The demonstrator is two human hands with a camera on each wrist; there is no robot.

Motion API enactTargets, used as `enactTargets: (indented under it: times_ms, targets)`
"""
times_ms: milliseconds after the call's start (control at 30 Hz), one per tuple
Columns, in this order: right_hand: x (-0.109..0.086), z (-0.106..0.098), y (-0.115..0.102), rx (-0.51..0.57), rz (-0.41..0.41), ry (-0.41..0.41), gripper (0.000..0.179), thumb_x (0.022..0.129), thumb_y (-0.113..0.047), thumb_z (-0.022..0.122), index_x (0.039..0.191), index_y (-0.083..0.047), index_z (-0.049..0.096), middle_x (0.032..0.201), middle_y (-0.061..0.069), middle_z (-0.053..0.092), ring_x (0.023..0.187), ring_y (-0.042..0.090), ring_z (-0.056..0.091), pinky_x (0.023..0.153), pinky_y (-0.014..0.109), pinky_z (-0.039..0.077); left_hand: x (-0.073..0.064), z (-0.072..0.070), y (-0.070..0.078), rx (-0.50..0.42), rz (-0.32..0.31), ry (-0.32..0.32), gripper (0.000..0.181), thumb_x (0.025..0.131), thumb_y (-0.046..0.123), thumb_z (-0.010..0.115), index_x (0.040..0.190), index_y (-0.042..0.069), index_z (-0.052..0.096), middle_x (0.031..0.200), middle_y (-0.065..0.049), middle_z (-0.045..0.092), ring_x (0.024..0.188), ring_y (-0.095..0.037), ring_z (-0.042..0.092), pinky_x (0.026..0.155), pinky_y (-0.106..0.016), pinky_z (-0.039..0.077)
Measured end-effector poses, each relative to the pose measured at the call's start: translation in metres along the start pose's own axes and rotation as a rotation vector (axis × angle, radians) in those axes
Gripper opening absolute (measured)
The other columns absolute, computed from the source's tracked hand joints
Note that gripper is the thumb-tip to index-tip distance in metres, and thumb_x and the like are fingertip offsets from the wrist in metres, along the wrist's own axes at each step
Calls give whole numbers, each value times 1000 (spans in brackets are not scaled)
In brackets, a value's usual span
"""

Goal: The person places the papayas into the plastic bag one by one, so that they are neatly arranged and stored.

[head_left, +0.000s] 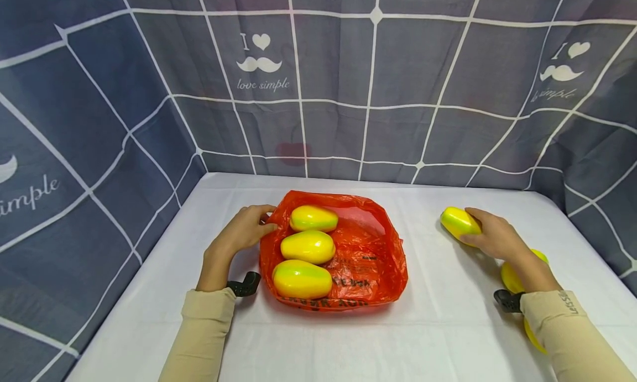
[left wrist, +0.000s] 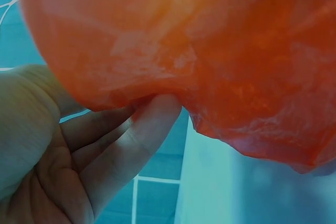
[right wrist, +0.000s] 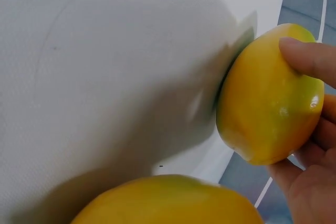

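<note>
"Right grip (head_left: 492, 235)?"
"Holding a yellow fruit (head_left: 455, 221) toward the bench's (head_left: 438, 338) far right corner."
"Left grip (head_left: 244, 227)?"
"Pinching the red bag's (head_left: 370, 244) left side; three fruits (head_left: 308, 247) lie inside."

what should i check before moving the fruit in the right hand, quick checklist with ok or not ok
1. Right hand on the held fruit: ok, gripped.
2. Left hand at the red bag: ok, touching its left rim.
3. Bag mouth: ok, open upward.
4. Space in the bag: ok, three fruits lie along the left, the right side is bare.
5. Held fruit above the bag: not ok, it is off to the bag's right.
6. Right arm clear of the two loose fruits: cannot tell, it overlaps them in the head view.
</note>
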State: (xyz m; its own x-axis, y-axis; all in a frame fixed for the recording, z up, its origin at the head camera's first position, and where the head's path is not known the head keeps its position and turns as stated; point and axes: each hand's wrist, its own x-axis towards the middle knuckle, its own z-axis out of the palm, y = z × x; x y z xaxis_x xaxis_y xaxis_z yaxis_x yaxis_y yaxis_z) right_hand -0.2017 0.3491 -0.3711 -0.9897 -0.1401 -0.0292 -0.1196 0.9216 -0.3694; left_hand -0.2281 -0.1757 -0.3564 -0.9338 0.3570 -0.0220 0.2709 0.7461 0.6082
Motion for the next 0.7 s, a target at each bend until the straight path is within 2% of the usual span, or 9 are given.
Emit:
enactTargets:
  times_ms: [433, 700]
  targets:
    - [-1, 1, -1, -18, -16, 11, 76, 88, -22, 73, 142, 16, 35, 136, 40, 42, 120, 56, 42, 101, 68, 29, 1, -1, -3, 8, 24, 2, 38, 94, 11, 65, 130, -1, 60, 110, -18, 68, 97, -31, 65, 83, -42, 56]
    - [-3, 4, -7, -9, -93, 67, 75, 88, -25, 75, 140, 15, 39, 132, 38, 48, 116, 53, 47, 99, 66, 33, 2, -1, -2, 12, 26, -5, 39, 94, 11, 65, 131, -1, 60, 111, -19, 68, 100, -33, 64, 85, -43, 55]
